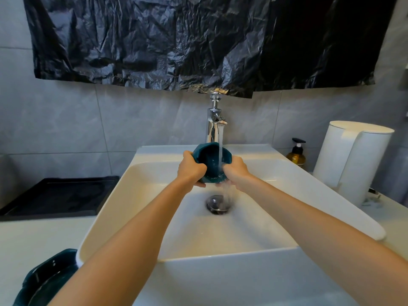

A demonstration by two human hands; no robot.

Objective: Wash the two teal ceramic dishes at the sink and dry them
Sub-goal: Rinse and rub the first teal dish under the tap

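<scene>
A small teal ceramic bowl [209,157] is held tilted toward me over the white sink [136,195], under the chrome tap [214,124]. Water runs from the tap into the bowl and spills down to the drain [218,203]. My left hand [191,170] grips the bowl's left rim and side. On the bowl's lower right edge, in the stream, is my right hand [236,171]. A second, larger teal dish [47,281] sits on the counter at the bottom left, partly hidden by my left forearm.
A black tray [59,195] lies on the counter left of the sink. An amber soap pump bottle [297,155] and a white cylindrical container [353,160] stand to the right. Black plastic sheeting [198,40] hangs on the tiled wall above the tap.
</scene>
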